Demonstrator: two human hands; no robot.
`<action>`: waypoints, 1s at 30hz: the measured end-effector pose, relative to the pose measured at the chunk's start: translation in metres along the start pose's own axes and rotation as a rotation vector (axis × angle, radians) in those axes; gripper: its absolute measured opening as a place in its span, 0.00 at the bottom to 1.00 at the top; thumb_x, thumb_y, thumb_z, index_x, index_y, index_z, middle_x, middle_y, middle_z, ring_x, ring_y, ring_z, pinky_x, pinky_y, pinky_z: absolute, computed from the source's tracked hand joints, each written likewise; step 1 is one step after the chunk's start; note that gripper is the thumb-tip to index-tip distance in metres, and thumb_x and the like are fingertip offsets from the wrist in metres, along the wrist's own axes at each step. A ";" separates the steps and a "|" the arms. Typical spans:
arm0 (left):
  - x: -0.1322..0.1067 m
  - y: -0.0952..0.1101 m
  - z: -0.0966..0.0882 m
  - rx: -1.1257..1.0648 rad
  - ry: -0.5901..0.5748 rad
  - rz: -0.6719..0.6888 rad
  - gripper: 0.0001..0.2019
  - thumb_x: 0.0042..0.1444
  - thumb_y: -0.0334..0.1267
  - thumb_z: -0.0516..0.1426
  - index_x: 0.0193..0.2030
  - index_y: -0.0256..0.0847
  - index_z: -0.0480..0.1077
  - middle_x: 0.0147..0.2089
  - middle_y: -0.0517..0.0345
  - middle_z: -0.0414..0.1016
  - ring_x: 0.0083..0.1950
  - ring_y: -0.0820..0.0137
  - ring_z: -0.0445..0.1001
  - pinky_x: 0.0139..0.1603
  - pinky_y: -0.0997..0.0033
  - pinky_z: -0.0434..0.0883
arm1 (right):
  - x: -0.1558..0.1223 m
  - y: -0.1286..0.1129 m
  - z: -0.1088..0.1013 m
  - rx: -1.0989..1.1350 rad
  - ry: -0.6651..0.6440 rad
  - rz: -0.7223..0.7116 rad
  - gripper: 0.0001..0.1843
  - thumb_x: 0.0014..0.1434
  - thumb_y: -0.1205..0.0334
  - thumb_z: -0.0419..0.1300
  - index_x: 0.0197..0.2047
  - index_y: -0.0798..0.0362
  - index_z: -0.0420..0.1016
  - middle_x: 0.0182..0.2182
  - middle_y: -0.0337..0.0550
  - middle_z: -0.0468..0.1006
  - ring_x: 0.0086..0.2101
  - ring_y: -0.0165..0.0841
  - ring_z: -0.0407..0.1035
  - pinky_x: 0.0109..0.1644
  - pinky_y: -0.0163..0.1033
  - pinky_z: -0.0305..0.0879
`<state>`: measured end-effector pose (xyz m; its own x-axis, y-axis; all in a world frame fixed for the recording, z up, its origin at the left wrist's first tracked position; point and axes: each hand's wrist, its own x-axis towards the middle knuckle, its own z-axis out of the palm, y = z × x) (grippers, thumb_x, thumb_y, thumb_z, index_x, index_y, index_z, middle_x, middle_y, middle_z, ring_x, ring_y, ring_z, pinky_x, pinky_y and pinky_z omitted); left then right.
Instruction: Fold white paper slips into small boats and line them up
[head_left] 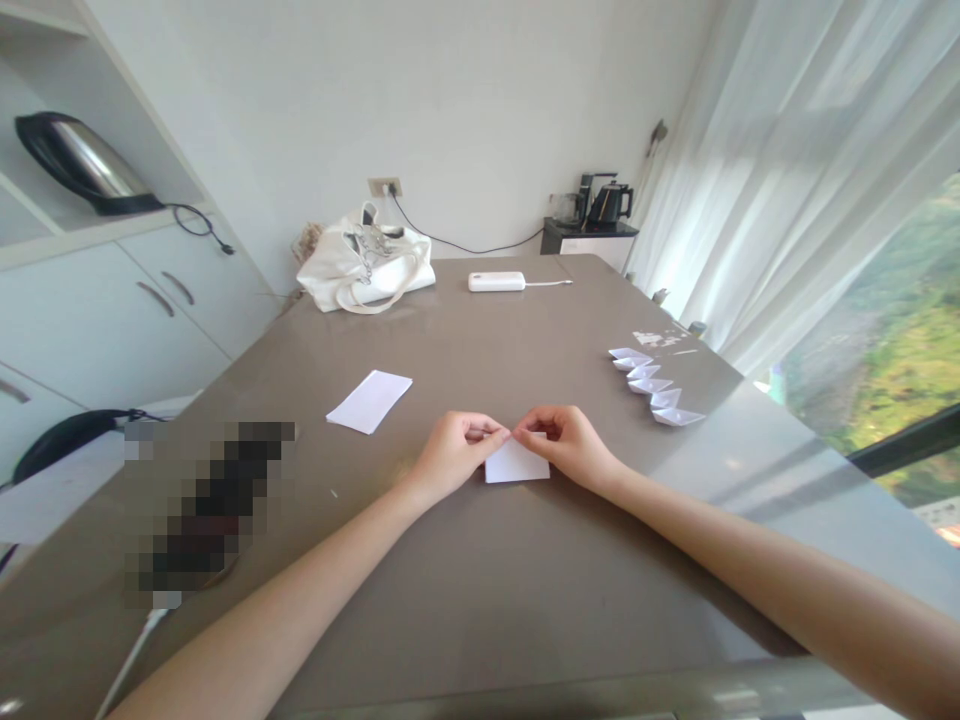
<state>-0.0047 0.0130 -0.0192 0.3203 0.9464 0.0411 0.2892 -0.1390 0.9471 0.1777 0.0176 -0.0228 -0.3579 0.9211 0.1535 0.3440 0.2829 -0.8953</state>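
A small white sheet of paper lies in front of me on the table, its near edge straight and its far edge covered by my fingers. My left hand pinches the paper's far edge near the middle, thumb against fingers. From the other side my right hand pinches the same edge, the two thumb tips almost meeting. Off to the right, several folded white paper boats stand in a slanting row. A stack of white paper sheets rests to the left of my hands.
On the brown table a white power bank with a short cable sits at the back, beside a white handbag. Paper scraps lie beyond the boats. A blurred-out dark object with a white cable is at left.
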 end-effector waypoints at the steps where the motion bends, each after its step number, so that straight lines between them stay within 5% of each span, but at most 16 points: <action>1: 0.000 0.000 0.000 0.001 0.007 0.003 0.12 0.53 0.42 0.58 0.32 0.33 0.75 0.32 0.51 0.80 0.32 0.67 0.77 0.33 0.75 0.70 | 0.000 0.000 0.000 -0.002 0.005 -0.002 0.11 0.54 0.58 0.58 0.30 0.57 0.76 0.27 0.43 0.78 0.27 0.30 0.68 0.29 0.33 0.61; 13: -0.004 0.012 0.003 0.028 0.077 0.087 0.10 0.52 0.40 0.58 0.30 0.33 0.74 0.30 0.52 0.78 0.31 0.69 0.75 0.32 0.76 0.69 | -0.001 -0.010 0.000 0.041 0.063 -0.021 0.08 0.52 0.62 0.58 0.29 0.58 0.75 0.26 0.42 0.77 0.27 0.30 0.68 0.30 0.32 0.61; 22: 0.002 0.003 -0.032 0.010 0.231 0.065 0.13 0.51 0.45 0.59 0.31 0.35 0.74 0.32 0.53 0.79 0.33 0.68 0.76 0.34 0.74 0.70 | 0.007 -0.002 -0.033 0.211 0.252 0.068 0.13 0.50 0.55 0.61 0.26 0.57 0.72 0.21 0.41 0.72 0.23 0.28 0.64 0.27 0.33 0.61; 27: -0.003 0.012 -0.015 -0.040 0.099 0.067 0.12 0.52 0.43 0.59 0.29 0.34 0.73 0.29 0.54 0.78 0.31 0.69 0.75 0.32 0.75 0.69 | 0.001 -0.013 -0.018 0.254 0.039 0.060 0.16 0.53 0.52 0.60 0.33 0.58 0.75 0.27 0.43 0.76 0.27 0.29 0.67 0.30 0.33 0.63; 30: -0.005 0.015 -0.006 -0.066 0.070 0.053 0.12 0.52 0.43 0.59 0.29 0.34 0.73 0.29 0.54 0.78 0.30 0.69 0.75 0.32 0.75 0.68 | -0.003 -0.014 -0.009 0.219 0.030 0.030 0.15 0.53 0.52 0.61 0.29 0.58 0.74 0.26 0.42 0.75 0.28 0.30 0.68 0.32 0.33 0.63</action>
<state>-0.0079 0.0078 -0.0031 0.2688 0.9566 0.1122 0.2131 -0.1727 0.9617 0.1820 0.0134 -0.0074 -0.3236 0.9366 0.1345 0.1560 0.1930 -0.9687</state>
